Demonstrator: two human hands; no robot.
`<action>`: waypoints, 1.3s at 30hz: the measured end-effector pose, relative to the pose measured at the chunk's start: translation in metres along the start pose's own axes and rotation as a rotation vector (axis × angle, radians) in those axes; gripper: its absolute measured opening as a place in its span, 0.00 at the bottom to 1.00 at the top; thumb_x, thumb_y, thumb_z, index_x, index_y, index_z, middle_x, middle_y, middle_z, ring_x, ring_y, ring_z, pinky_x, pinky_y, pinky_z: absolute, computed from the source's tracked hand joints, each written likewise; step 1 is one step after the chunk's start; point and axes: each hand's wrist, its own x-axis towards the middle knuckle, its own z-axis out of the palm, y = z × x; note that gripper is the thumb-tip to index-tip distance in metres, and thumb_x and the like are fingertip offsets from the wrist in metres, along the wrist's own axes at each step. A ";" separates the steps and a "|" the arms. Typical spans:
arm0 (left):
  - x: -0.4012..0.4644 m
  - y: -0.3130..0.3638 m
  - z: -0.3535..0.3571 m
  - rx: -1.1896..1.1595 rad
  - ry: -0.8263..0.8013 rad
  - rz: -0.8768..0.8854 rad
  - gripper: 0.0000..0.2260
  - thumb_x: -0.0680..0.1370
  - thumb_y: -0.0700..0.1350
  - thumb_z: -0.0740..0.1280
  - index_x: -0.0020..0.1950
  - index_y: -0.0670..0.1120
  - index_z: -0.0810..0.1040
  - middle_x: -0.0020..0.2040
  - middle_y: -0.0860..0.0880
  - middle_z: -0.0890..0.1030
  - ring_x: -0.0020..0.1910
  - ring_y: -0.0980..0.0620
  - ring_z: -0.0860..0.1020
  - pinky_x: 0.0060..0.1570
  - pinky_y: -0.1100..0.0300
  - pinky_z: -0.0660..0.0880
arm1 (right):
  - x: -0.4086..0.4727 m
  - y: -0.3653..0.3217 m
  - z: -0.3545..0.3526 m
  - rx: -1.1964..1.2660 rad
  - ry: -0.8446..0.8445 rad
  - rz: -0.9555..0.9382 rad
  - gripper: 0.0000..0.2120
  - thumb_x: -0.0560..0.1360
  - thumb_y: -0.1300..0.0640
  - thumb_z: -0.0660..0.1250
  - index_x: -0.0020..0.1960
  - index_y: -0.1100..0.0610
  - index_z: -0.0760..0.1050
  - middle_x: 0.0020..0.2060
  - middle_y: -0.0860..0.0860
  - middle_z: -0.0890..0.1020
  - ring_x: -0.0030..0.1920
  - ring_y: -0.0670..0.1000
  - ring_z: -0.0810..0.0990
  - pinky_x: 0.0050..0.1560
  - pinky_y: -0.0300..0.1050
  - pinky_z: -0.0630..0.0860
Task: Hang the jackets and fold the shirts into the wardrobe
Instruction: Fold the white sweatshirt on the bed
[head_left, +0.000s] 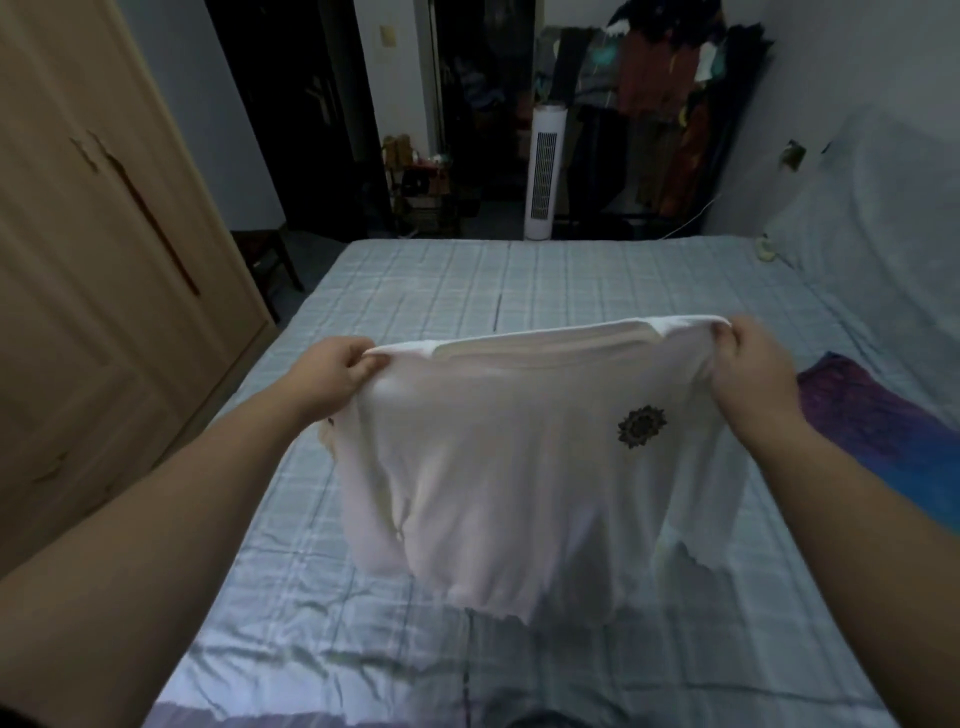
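A white shirt (498, 478) with a small dark round emblem on the chest hangs in the air above the bed (415, 291). My left hand (335, 371) pinches its left shoulder and my right hand (748, 369) pinches its right shoulder, so the cloth is stretched wide between them. The collar faces away from me and the hem dangles just over the bed sheet. The wooden wardrobe (88, 270) stands at the left with its doors closed.
A purple and blue garment (878, 431) lies on the bed at the right edge. Beyond the bed stand a white tower fan (543, 171), a rack of hanging clothes (670, 119) and a small dark stool (267, 260). A pale covered shape rests against the right wall.
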 end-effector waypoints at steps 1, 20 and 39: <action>-0.006 -0.004 -0.003 0.018 -0.038 0.002 0.09 0.81 0.45 0.63 0.40 0.49 0.75 0.40 0.48 0.78 0.41 0.47 0.76 0.38 0.54 0.70 | -0.007 -0.009 0.002 0.093 -0.001 0.080 0.13 0.84 0.53 0.52 0.50 0.59 0.71 0.47 0.62 0.76 0.48 0.61 0.75 0.43 0.49 0.63; -0.069 -0.022 -0.051 0.013 0.549 0.069 0.07 0.81 0.47 0.58 0.57 0.50 0.73 0.50 0.42 0.80 0.48 0.37 0.78 0.45 0.50 0.70 | -0.080 -0.057 -0.063 -0.265 0.335 -0.264 0.22 0.79 0.41 0.49 0.49 0.58 0.70 0.42 0.67 0.78 0.42 0.69 0.78 0.39 0.53 0.65; 0.241 -0.042 0.232 0.210 0.248 -0.099 0.09 0.84 0.44 0.58 0.45 0.43 0.69 0.35 0.49 0.65 0.34 0.48 0.62 0.37 0.58 0.48 | 0.173 0.132 0.272 -0.415 -0.152 -0.034 0.16 0.82 0.42 0.49 0.45 0.53 0.65 0.40 0.56 0.78 0.39 0.60 0.76 0.38 0.49 0.67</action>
